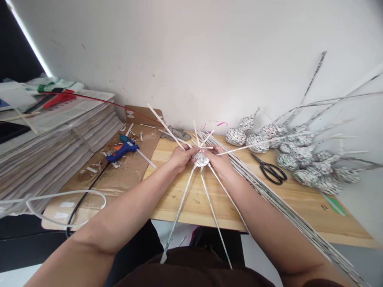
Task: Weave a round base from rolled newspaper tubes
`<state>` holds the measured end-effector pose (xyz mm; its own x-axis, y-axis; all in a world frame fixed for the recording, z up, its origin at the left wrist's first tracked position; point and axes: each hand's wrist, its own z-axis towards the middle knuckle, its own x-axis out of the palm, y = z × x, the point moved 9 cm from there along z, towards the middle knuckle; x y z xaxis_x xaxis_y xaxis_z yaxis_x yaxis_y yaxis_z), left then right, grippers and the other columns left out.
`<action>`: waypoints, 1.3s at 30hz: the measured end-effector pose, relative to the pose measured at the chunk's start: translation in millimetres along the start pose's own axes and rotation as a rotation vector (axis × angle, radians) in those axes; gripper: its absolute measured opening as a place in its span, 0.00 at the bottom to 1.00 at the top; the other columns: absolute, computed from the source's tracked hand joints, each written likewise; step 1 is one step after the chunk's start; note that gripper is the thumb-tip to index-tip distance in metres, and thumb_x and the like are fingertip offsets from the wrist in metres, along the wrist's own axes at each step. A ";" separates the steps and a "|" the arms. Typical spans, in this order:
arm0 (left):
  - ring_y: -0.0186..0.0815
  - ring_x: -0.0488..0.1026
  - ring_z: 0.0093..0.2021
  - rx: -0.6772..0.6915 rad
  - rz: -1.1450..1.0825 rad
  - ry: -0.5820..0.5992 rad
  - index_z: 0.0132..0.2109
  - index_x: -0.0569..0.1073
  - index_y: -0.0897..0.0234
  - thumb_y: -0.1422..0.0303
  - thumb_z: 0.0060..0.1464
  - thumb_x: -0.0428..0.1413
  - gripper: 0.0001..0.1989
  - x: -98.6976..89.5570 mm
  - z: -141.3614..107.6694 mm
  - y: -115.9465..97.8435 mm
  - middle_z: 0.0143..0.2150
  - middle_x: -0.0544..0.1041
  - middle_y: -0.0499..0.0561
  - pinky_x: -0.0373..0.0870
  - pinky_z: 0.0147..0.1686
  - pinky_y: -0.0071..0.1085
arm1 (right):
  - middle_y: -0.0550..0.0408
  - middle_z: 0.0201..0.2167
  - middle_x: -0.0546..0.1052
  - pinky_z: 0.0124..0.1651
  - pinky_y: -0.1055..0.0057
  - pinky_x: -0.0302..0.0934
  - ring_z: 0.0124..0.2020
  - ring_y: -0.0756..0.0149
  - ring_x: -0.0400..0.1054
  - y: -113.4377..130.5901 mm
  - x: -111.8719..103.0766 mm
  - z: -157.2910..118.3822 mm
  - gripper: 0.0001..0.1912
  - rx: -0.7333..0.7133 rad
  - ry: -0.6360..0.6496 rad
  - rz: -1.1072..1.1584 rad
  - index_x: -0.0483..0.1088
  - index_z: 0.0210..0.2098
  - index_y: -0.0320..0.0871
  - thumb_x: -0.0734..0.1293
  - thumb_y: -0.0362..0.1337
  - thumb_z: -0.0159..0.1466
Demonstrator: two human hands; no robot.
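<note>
Between my hands, above the wooden table (167,199), is a small woven base of rolled paper strips (202,158). Its long paper spokes stick out on all sides, several of them pointing toward my body. My left hand (183,157) grips the left edge of the weave, with thumb and fingers pressed together. On the opposite edge my right hand (218,156) is closed too, its thumb close to the left one. The fingertips behind the weave are partly hidden. A bundle of long rolled paper sticks (269,199) lies under and beside my right forearm.
Black scissors (273,172) lie right of the sticks. Several woven paper gourd shapes (302,147) crowd the back right. At left, a blue glue gun (123,149) rests on scrap-strewn cardboard (140,167), near a tall newspaper stack (74,135). A grey cloth (176,134) lies by the wall.
</note>
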<state>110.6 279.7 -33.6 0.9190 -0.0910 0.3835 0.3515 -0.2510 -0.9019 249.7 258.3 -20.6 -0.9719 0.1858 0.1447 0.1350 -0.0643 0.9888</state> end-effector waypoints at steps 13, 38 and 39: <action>0.31 0.72 0.28 -0.002 0.006 0.105 0.29 0.74 0.72 0.67 0.33 0.71 0.17 10.1 -6.1 -1.1 0.29 0.75 0.51 0.70 0.22 0.24 | 0.47 0.29 0.81 0.34 0.63 0.73 0.31 0.57 0.77 -7.1 10.4 -7.5 0.16 0.187 0.012 0.297 0.73 0.28 0.39 0.78 0.37 0.43; 0.30 0.71 0.26 -0.030 0.013 0.041 0.27 0.75 0.72 0.68 0.31 0.71 0.17 6.3 -6.5 2.2 0.26 0.75 0.51 0.72 0.23 0.24 | 0.59 0.19 0.74 0.27 0.70 0.64 0.21 0.68 0.69 2.4 0.4 -4.1 0.16 -0.020 -0.050 0.097 0.70 0.26 0.41 0.76 0.43 0.45; 0.30 0.72 0.26 -0.025 0.023 0.040 0.27 0.75 0.72 0.67 0.30 0.72 0.18 5.7 -6.0 1.3 0.26 0.75 0.52 0.72 0.23 0.24 | 0.59 0.19 0.74 0.28 0.70 0.65 0.22 0.67 0.69 0.6 1.2 -3.8 0.17 -0.013 -0.039 0.105 0.70 0.27 0.41 0.76 0.43 0.45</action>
<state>115.2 273.1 -31.5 0.9189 -0.1352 0.3706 0.3253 -0.2719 -0.9057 247.8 254.8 -20.0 -0.9442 0.2158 0.2490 0.2328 -0.0979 0.9676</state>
